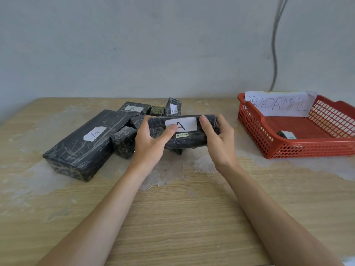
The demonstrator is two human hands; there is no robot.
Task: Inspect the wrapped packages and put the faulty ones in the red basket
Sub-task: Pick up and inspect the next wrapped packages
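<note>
A black wrapped package (190, 140) with a white "A" label and a small green date sticker is held just above the table between both hands. My left hand (151, 140) grips its left end, thumb lying across the label's edge. My right hand (216, 139) grips its right end, thumb on top. The red basket (269, 144) stands at the right, apart from my hands, with a paper sign reading "ABNORMAL" against its back wall and one small wrapped package (287, 134) inside.
Left of my hands lies a long black package (76, 150) labelled "A". Several smaller wrapped packages (124, 141) crowd behind and beside it. The wooden table (182, 217) carries patches of clear film. A grey cable hangs down the wall at the right.
</note>
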